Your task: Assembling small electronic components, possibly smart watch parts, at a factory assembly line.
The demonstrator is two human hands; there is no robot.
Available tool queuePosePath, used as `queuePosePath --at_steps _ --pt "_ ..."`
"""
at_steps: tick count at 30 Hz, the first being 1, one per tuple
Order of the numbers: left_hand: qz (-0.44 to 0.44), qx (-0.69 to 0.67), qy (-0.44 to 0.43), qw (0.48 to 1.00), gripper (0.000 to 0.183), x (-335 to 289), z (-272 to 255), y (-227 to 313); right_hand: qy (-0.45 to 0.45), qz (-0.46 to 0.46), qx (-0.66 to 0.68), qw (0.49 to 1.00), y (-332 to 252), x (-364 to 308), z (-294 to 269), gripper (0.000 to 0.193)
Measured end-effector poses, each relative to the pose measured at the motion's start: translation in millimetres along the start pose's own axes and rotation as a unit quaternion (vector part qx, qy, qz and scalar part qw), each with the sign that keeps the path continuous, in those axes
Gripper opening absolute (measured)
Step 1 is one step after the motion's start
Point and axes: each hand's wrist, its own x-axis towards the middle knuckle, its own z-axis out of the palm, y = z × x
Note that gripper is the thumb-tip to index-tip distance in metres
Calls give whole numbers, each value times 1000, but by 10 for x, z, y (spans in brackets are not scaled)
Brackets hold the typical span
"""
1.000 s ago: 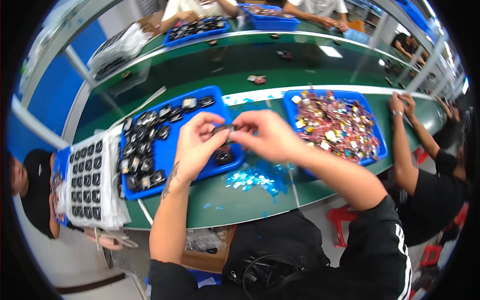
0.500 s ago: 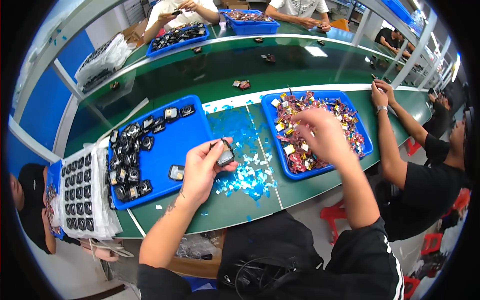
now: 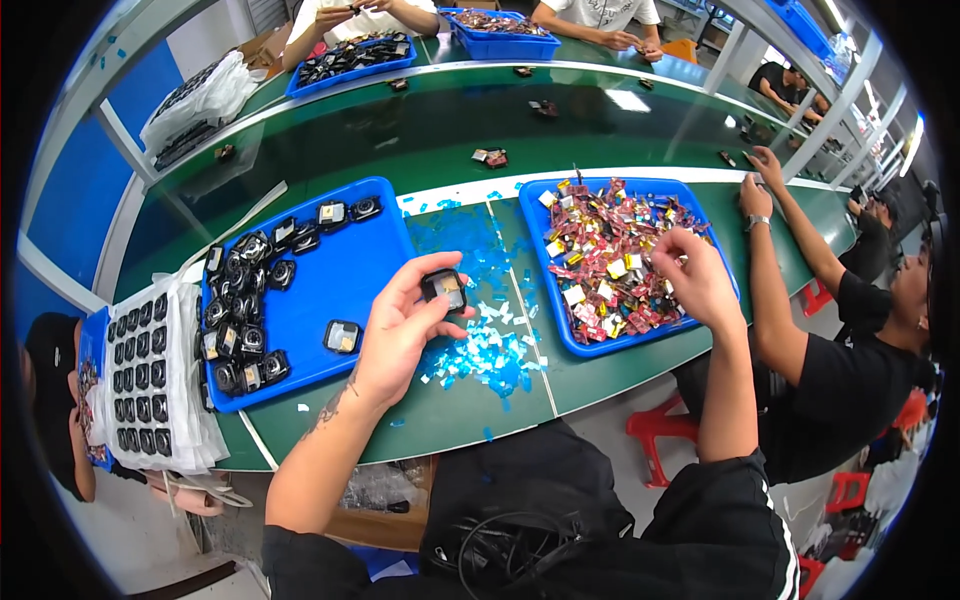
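Observation:
My left hand (image 3: 395,320) pinches a small black square watch-like case (image 3: 446,290) by its edges, with a pale inside and a gold patch facing up. It is above the green bench, right of a blue tray (image 3: 375,240) where several similar black cases (image 3: 240,290) lie along the left and far sides. One loose case (image 3: 342,337) rests near that tray's right edge. My right hand (image 3: 700,280) hovers over the right part of a second blue tray (image 3: 590,347), heaped with small red circuit boards (image 3: 610,260). Its fingers are curled together; anything between them is hidden.
Blue and white film scraps (image 3: 490,350) litter the bench between the trays. At left stands a white tray (image 3: 185,380) with rows of black cases. Beyond, a green conveyor (image 3: 400,140) carries scattered parts (image 3: 490,157). A co-worker's arm (image 3: 765,270) is close on the right.
My left hand has tilted the case, showing its gold patch. My right hand has moved right and down over the board tray, its fingers drawn together. The co-worker's hands at right have parted.

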Motion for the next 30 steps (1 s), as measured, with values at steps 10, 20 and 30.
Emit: queuePosePath --at_steps 10,20,30 --pt "92 153 3 984 28 -16 -12 -7 39 -134 37 990 -709 -25 -108 8" --pt "107 212 -109 965 23 -29 10 -22 -239 -37 387 890 -1189 -135 683 15" --pt "155 252 -55 954 15 -62 27 -42 -197 -14 428 882 -1224 -111 796 13"
